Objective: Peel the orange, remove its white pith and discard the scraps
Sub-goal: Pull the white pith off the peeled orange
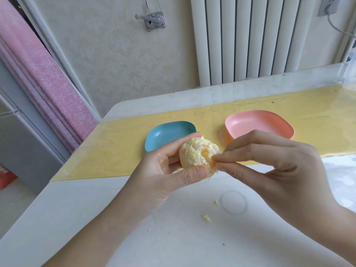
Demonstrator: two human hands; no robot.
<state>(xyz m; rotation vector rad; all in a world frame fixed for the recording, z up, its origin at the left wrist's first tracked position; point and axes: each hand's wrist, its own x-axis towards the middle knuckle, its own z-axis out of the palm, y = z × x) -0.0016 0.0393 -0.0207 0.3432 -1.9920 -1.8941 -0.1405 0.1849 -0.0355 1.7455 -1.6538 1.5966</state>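
Pith removal under way. Outer skin looks fully off the orange [198,155]; pale pith [192,151] covers most of the fruit, with flesh showing through in a patch on its right side.

Left hand [163,170]: fingers curled round the orange, thumb pressed on its near underside, forefinger over the far top. The fruit is held in the air above the near edge of the yellow mat [115,151], not resting on the counter [134,228].

Right hand [269,160]: thumb and forefinger closed to a fine pinch at the fruit's lower right edge, apparently on a shred of pith; other fingers loosely bent behind. Whether the shred is already free I cannot tell.

Blue dish [169,132] just beyond the left hand, pink dish [258,122] beyond the right, both showing bare interiors where visible. A smear of orange colour at the pink dish's near-left corner, too blurred to call. Two small scraps [207,218] lie loose on the white counter below the hands.

Judgement: early to middle of the pith stage. Next move calls for a gentle pull along the segment, not into it, so the flesh does not tear, then carrying the shred to a dish and turning the fruit to a fresh patch. The loose scraps need collecting too.
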